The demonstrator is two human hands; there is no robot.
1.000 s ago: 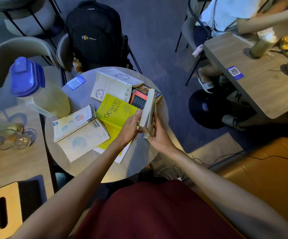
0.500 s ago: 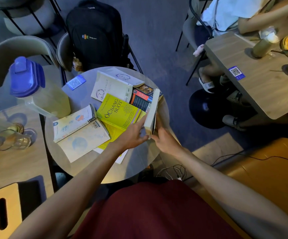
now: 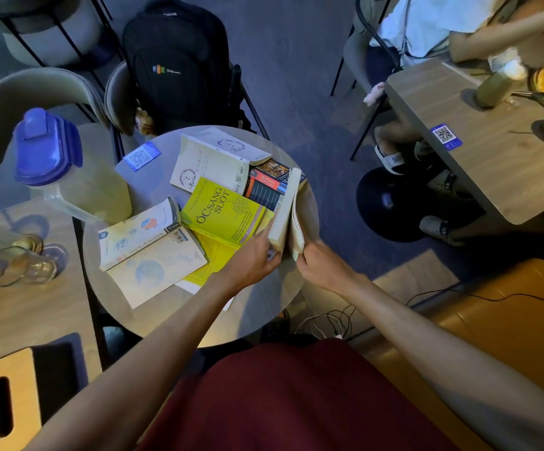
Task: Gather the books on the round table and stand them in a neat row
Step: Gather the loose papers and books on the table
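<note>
Left hand and right hand: we see them pinch the near end of one cream paperback, which stands on edge at the right side of the round table, the left gripping its closed block, the right its parted outer leaves. Its long axis runs away from us, between the two hands. Just left of the left hand lie the yellow book and, farther left, the pale blue-patterned book; beyond them the white book and the dark book, all flat. We judge the left hand nearer to these.
</note>
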